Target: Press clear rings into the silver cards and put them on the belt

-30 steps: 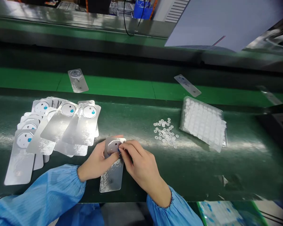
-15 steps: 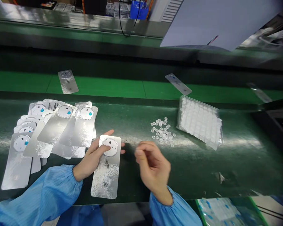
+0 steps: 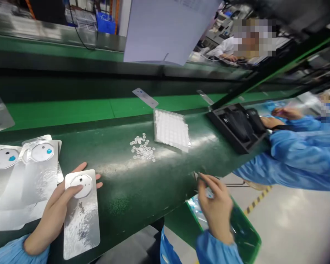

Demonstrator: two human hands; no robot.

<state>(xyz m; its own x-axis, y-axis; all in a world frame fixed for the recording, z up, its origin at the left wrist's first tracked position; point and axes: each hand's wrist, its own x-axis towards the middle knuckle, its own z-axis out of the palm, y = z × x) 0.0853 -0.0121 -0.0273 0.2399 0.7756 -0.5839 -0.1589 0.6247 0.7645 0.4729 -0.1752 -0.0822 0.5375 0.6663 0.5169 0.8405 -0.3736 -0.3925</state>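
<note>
My left hand (image 3: 59, 203) holds a silver plate (image 3: 82, 216) with a white octagonal disc, thumb pressed on the disc, fingers under the plate's top edge. The plate lies on the dark green bench near its front edge. My right hand (image 3: 216, 207) is off the bench's right end, over a green bin (image 3: 243, 234), with fingers pinched on something small and pale that I cannot make out. A pile of small clear round pieces (image 3: 142, 148) lies mid-bench beside a clear tray (image 3: 171, 130).
More silver plates with blue-dotted discs (image 3: 30, 172) are stacked at the left. Single plates (image 3: 145, 97) lie on the green conveyor behind. A black tray (image 3: 238, 126) sits at the right, where a co-worker's blue sleeve (image 3: 299, 157) reaches in.
My right hand left the plate and swung right and down to the green bin. The view turned to the right. My left hand kept its hold on the plate.
</note>
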